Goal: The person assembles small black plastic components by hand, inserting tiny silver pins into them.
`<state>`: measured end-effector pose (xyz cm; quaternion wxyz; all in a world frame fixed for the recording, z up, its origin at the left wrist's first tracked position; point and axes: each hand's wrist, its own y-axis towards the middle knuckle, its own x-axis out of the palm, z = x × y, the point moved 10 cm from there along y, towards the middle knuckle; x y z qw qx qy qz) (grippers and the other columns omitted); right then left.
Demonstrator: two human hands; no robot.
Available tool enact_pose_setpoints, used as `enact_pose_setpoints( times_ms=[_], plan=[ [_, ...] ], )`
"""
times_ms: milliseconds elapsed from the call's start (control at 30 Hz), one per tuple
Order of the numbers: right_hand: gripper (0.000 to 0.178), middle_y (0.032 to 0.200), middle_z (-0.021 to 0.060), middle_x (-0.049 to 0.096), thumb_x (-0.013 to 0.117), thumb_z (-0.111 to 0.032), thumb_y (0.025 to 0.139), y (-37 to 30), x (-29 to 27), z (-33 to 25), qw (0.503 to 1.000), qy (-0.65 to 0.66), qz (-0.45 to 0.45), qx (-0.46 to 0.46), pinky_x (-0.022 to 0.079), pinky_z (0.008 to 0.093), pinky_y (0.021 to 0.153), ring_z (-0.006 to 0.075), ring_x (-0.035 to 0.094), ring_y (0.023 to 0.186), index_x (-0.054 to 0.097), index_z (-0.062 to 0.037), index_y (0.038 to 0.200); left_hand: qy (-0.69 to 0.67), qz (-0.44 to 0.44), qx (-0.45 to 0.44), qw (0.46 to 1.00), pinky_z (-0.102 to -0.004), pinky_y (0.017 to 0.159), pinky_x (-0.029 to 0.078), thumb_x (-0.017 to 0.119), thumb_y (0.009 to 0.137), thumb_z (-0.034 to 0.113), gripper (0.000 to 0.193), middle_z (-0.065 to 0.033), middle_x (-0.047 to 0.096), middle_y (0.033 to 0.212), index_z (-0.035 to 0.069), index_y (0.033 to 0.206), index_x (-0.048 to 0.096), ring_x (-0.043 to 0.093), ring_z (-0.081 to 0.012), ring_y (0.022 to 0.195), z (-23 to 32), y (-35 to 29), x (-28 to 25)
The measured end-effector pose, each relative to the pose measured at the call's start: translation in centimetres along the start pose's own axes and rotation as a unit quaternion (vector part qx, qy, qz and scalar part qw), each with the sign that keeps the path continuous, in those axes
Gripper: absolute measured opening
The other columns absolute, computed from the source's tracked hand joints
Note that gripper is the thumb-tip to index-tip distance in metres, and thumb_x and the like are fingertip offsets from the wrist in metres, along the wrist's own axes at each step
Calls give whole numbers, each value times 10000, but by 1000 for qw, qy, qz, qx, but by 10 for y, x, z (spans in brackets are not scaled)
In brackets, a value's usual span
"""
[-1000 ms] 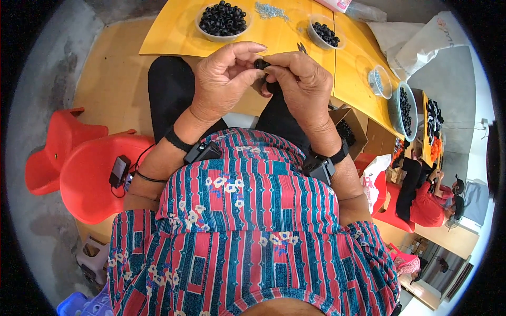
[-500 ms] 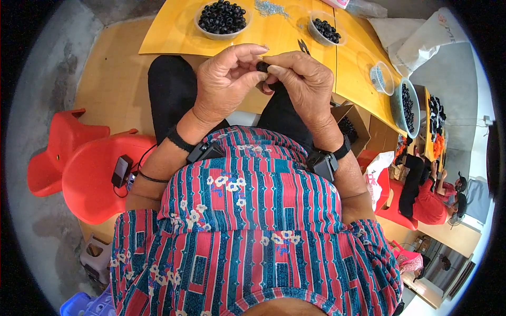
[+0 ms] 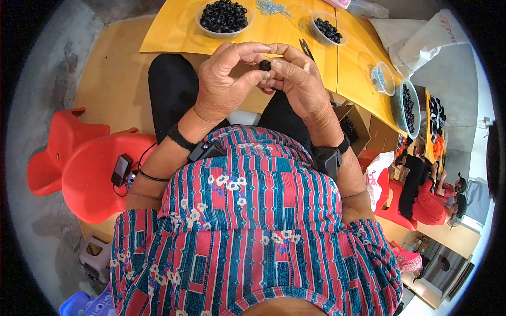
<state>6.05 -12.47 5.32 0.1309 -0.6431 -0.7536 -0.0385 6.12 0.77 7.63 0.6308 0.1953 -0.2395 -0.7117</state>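
A small round black piece [image 3: 265, 66], much like the black rings in the tubs, is held between my two hands above my lap, just off the table's near edge. My right hand [image 3: 301, 76] pinches it, thumb at its right side and index finger arched over. My left hand [image 3: 226, 79] meets it from the left, with the thumb at its lower edge and the index finger stretched above. The other left fingers curl behind and are partly hidden. On the table, a clear tub of black rings [image 3: 224, 18] stands beyond my left hand. Black thread snips [image 3: 305, 49] lie beyond my right.
The yellow table [image 3: 174, 29] also bears a smaller tub of black pieces [image 3: 327, 29], clear beads [image 3: 272, 7] and a bead cup [image 3: 380, 79]. A blue basin [image 3: 418, 108] stands rightward, near an open carton [image 3: 363, 131]. Red chairs [image 3: 100, 174] are at left. Another person [image 3: 429, 203] sits far right.
The right index finger has lifted and now arches over the black piece toward the left fingertips. The black piece has turned slightly and shows more of its round face.
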Motion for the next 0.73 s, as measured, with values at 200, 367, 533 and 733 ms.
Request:
enact_pose_setpoints(
  times_ms=[200,367,533,733],
  plan=[
    [286,806,40,616,598,-133,840,1,2,4,999,14,-22,-21,492,254,676,104,572,692,565,8,1086,28,-44,17,998,-232,770,490,710,732,-2,384,-42,619,943,35,1093,586,607,-107,875,-1,-1,6],
    [269,832,36,628,612,-96,822,1,-3,9,999,43,-2,-33,478,250,651,92,551,682,585,8,1068,2,-54,-3,999,-238,773,496,689,759,-5,362,-35,602,991,31,1101,577,594,-101,902,-10,-4,12],
    [298,855,43,635,615,-49,806,-1,-3,10,997,69,2,-37,470,228,633,98,547,669,583,5,1097,-131,-76,-73,986,-244,843,469,684,779,15,442,-34,572,1043,23,1187,513,556,-109,990,-28,-9,20],
    [347,918,60,644,606,-50,816,-3,-1,8,996,-44,8,-75,485,248,742,137,602,816,559,1,1156,-229,-130,-259,929,-261,909,426,718,792,307,679,-64,416,1285,33,1317,386,507,-148,1083,-58,-25,44]
  ],
)
